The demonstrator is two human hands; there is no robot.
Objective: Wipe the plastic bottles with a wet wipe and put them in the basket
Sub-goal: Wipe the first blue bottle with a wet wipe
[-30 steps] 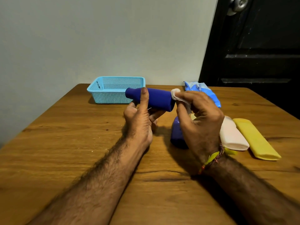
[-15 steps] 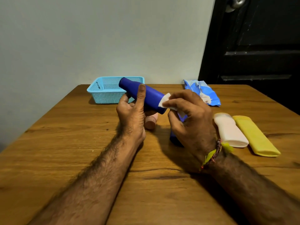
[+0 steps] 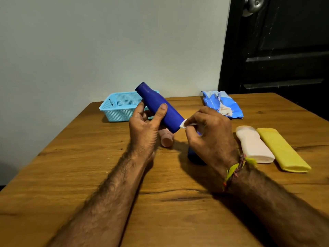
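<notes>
Left hand (image 3: 146,127) raised above table (image 3: 71,175), thumb and fingers curled round blue bottle (image 3: 160,107), neck tilted up-left toward basket (image 3: 121,107). Right hand (image 3: 211,138) pinches wipe (image 3: 185,124) against bottle's lower end, knuckles up.

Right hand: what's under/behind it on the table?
Under the right hand a second dark blue bottle lies on the table; only its near end shows, the rest is covered. The hand pinches a wet wipe, mostly hidden by fingers.
</notes>
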